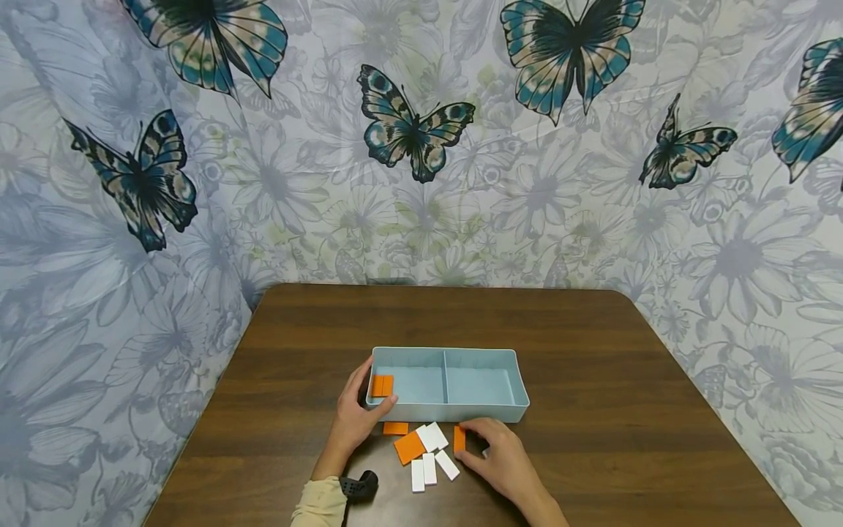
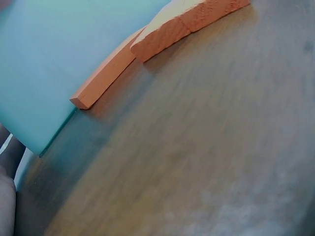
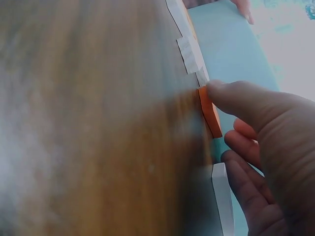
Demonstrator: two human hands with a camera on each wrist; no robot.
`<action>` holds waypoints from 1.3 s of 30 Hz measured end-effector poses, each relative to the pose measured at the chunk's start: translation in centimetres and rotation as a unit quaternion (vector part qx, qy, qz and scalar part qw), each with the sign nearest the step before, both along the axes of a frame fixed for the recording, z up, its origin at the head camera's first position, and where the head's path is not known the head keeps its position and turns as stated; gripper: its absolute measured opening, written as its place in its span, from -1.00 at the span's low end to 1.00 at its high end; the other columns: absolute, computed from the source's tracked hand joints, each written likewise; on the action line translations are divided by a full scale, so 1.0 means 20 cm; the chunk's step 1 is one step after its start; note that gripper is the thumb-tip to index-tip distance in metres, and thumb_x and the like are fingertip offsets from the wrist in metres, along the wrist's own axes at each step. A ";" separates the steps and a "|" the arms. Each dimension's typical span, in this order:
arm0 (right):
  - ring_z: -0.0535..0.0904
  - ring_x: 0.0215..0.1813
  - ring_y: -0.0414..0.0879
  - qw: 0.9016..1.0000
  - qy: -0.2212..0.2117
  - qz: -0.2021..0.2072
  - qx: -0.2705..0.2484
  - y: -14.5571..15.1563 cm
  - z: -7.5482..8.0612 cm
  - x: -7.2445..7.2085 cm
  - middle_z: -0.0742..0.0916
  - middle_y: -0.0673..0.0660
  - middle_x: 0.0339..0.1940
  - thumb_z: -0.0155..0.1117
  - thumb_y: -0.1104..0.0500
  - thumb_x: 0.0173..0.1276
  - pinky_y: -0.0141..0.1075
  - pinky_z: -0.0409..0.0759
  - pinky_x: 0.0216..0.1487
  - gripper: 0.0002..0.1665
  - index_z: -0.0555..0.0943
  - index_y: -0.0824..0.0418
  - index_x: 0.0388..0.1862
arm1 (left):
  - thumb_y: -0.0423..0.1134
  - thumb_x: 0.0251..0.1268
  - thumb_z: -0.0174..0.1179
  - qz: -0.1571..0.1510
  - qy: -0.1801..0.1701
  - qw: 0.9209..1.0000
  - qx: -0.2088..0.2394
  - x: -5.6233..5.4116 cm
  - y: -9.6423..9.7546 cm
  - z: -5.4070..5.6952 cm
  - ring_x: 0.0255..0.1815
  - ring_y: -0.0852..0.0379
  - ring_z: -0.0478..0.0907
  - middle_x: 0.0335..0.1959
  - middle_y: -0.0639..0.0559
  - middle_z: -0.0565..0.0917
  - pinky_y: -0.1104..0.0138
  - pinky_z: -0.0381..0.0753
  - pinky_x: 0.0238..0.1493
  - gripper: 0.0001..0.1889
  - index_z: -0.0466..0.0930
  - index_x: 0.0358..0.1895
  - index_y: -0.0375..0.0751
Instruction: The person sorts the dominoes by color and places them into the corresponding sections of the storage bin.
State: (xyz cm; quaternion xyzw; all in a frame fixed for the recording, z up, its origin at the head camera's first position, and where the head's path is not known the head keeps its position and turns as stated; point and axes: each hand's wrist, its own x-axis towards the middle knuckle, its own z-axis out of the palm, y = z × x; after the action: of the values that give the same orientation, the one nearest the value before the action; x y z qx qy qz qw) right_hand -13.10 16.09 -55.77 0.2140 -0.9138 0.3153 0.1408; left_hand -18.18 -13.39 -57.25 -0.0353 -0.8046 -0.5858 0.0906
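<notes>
A light-blue two-compartment box (image 1: 448,412) stands on the table. Its left compartment holds two orange blocks (image 1: 383,386) side by side against the left wall. My left hand (image 1: 356,410) grips the box's left end, thumb at the front rim and fingers along the left side. With thumb and fingertips, my right hand (image 1: 497,454) pinches an orange block (image 1: 459,439) just in front of the box. Beneath the right hand, a white block (image 3: 224,196) lies on the table, mostly hidden in the head view.
Several white blocks (image 1: 430,468) and a larger orange piece (image 1: 410,448) lie between the hands. Another orange block (image 1: 396,428) sits by the box's front wall. The brown table (image 1: 593,351) meets a butterfly-patterned backdrop (image 1: 454,241). A black band (image 1: 358,487) circles the left wrist.
</notes>
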 end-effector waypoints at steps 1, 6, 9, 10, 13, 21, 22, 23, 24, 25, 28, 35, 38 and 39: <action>0.67 -0.01 -0.20 1.000 0.001 -0.001 0.000 0.00 0.00 0.00 0.79 -0.09 -0.09 0.73 0.14 -0.01 -0.22 0.69 0.02 -0.50 0.76 0.10 -0.04 | 0.01 0.18 0.50 0.000 -0.001 1.000 0.001 0.00 0.00 0.00 0.53 -0.29 0.32 0.58 -0.15 0.28 -0.19 0.31 0.46 -0.05 0.20 0.62 0.07; 0.67 0.00 -0.15 1.000 0.011 -0.002 0.015 0.00 0.00 -0.01 0.80 -0.07 -0.06 0.73 0.13 -0.03 -0.18 0.68 0.05 -0.47 0.77 0.12 -0.02 | 0.01 0.19 0.50 0.000 0.003 1.000 -0.001 0.00 -0.01 0.00 0.53 -0.28 0.32 0.58 -0.14 0.28 -0.19 0.32 0.46 -0.05 0.20 0.63 0.06; 0.67 0.02 -0.12 1.000 0.001 0.004 0.030 -0.01 0.01 -0.01 0.80 -0.06 -0.04 0.72 0.09 0.00 -0.15 0.68 0.07 -0.47 0.77 0.13 0.00 | 0.01 0.19 0.50 -0.002 0.006 1.000 0.002 0.00 -0.01 -0.01 0.52 -0.26 0.34 0.58 -0.12 0.29 -0.18 0.34 0.46 -0.05 0.21 0.62 0.07; 0.66 0.03 -0.11 0.999 -0.005 0.005 0.036 -0.01 0.01 -0.01 0.80 -0.06 -0.03 0.71 0.07 0.02 -0.14 0.67 0.08 -0.47 0.77 0.13 0.01 | 0.01 0.19 0.50 -0.002 0.007 1.000 0.002 0.00 -0.01 -0.01 0.52 -0.26 0.34 0.58 -0.12 0.29 -0.18 0.34 0.46 -0.05 0.21 0.62 0.08; 0.65 0.05 -0.10 0.999 -0.024 0.008 0.048 -0.02 0.02 -0.01 0.79 -0.05 -0.01 0.69 0.03 0.06 -0.14 0.67 0.10 -0.47 0.76 0.12 0.03 | 0.03 0.18 0.51 -0.001 0.006 1.000 0.002 0.00 -0.02 -0.01 0.51 -0.26 0.36 0.58 -0.11 0.29 -0.19 0.36 0.45 -0.05 0.21 0.62 0.11; 0.64 0.03 -0.16 0.998 -0.042 0.025 0.041 -0.02 0.05 -0.01 0.78 -0.11 -0.02 0.67 0.03 0.10 -0.17 0.68 0.08 -0.53 0.77 0.06 0.01 | 0.04 0.18 0.50 -0.002 0.003 1.000 -0.001 0.00 -0.01 -0.01 0.52 -0.27 0.33 0.59 -0.13 0.27 -0.18 0.35 0.45 -0.05 0.20 0.63 0.12; 0.64 0.03 -0.17 0.998 -0.036 0.029 0.036 -0.02 0.06 -0.01 0.78 -0.12 -0.02 0.67 0.03 0.10 -0.18 0.68 0.08 -0.53 0.77 0.06 0.01 | 0.05 0.18 0.51 -0.002 0.003 1.000 -0.001 0.00 -0.01 -0.01 0.52 -0.27 0.34 0.59 -0.13 0.27 -0.19 0.35 0.45 -0.04 0.20 0.63 0.12; 0.64 0.03 -0.18 0.999 -0.029 0.034 0.031 -0.02 0.07 -0.01 0.77 -0.13 -0.02 0.68 0.04 0.09 -0.18 0.68 0.08 -0.52 0.77 0.05 0.01 | 0.05 0.17 0.50 -0.001 0.002 1.000 -0.003 0.00 -0.01 -0.01 0.52 -0.27 0.34 0.59 -0.13 0.27 -0.19 0.35 0.45 -0.04 0.20 0.63 0.13; 0.65 0.04 -0.18 0.999 -0.022 0.038 0.027 -0.03 0.08 -0.02 0.77 -0.14 -0.02 0.68 0.04 0.09 -0.19 0.68 0.08 -0.52 0.77 0.05 0.01 | 0.06 0.17 0.50 0.000 0.001 1.000 -0.004 0.00 -0.01 -0.01 0.51 -0.27 0.34 0.59 -0.13 0.27 -0.20 0.35 0.45 -0.04 0.20 0.63 0.14; 0.65 0.04 -0.19 0.999 -0.014 0.045 0.022 -0.03 0.09 -0.02 0.77 -0.15 -0.01 0.68 0.05 0.09 -0.19 0.68 0.08 -0.52 0.77 0.05 0.01 | 0.07 0.17 0.50 0.001 0.000 1.000 -0.007 0.00 -0.01 0.00 0.51 -0.27 0.35 0.59 -0.13 0.27 -0.20 0.35 0.45 -0.04 0.20 0.62 0.15; 0.66 0.05 -0.19 0.998 0.013 0.066 0.014 -0.04 0.13 -0.03 0.77 -0.17 0.00 0.70 0.06 0.07 -0.20 0.69 0.08 -0.50 0.76 0.05 0.03 | 0.08 0.17 0.50 0.001 -0.004 1.000 -0.009 0.00 -0.01 0.00 0.51 -0.27 0.35 0.59 -0.13 0.27 -0.20 0.35 0.44 -0.04 0.20 0.62 0.17; 0.67 0.08 -0.16 0.994 0.050 0.101 0.011 -0.06 0.23 -0.05 0.77 -0.14 0.04 0.70 0.06 0.08 -0.19 0.71 0.07 -0.47 0.75 0.03 0.07 | 0.07 0.18 0.49 -0.001 -0.003 1.000 -0.007 0.00 -0.01 -0.01 0.51 -0.27 0.35 0.60 -0.12 0.26 -0.19 0.36 0.44 -0.05 0.20 0.63 0.18; 0.67 0.10 -0.12 0.994 0.048 0.103 0.012 -0.07 0.27 -0.07 0.78 -0.10 0.06 0.68 0.06 0.11 -0.17 0.71 0.07 -0.47 0.75 0.04 0.08 | 0.07 0.18 0.50 -0.002 -0.001 1.000 -0.004 0.00 -0.01 -0.01 0.51 -0.27 0.36 0.59 -0.12 0.27 -0.19 0.36 0.44 -0.05 0.20 0.62 0.18; 0.66 0.10 -0.11 0.994 0.047 0.102 0.011 -0.08 0.29 -0.08 0.77 -0.10 0.06 0.67 0.06 0.12 -0.16 0.71 0.07 -0.48 0.74 0.05 0.09 | 0.07 0.18 0.50 -0.003 0.000 1.000 -0.003 0.00 -0.01 -0.02 0.51 -0.27 0.36 0.59 -0.11 0.28 -0.19 0.36 0.44 -0.06 0.20 0.62 0.18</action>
State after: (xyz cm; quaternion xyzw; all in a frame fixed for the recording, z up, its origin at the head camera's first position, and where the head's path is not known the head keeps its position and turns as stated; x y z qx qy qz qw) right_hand -14.74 14.57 -50.03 0.3216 -0.8831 0.3077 0.1480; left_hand -18.23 -13.65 -57.55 -0.0376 -0.8064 -0.5835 0.0889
